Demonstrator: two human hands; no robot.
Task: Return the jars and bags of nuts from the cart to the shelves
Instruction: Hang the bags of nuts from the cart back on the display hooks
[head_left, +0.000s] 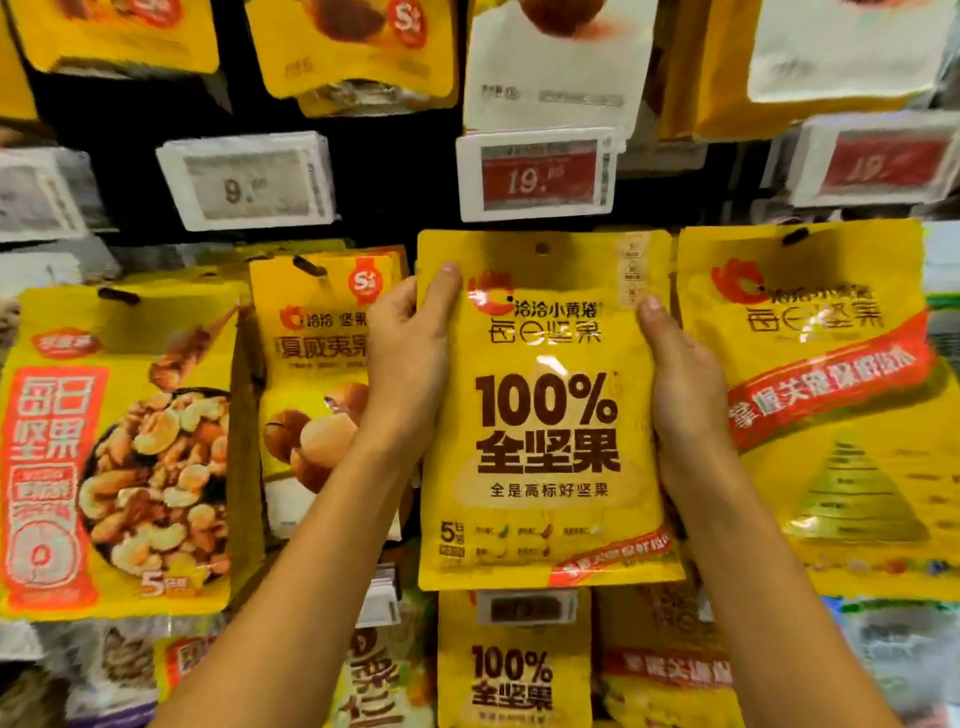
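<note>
I hold a yellow bag of nuts (545, 415), printed "100%" in dark brown, upright in front of the hanging display. My left hand (410, 358) grips its left edge with the thumb on the front near the top. My right hand (680, 384) grips the right edge the same way. The bag's hang hole sits near its top, just below a red price tag (537, 174). I cannot tell whether the hole is on a peg. The cart is out of view.
Other yellow nut bags hang around it: a mixed-nut bag (119, 452) at left, a macadamia bag (317, 374) beside my left hand, a pyramid-print bag (831, 405) at right. Another "100%" bag (514, 670) hangs below. More bags and price tags (249, 179) fill the row above.
</note>
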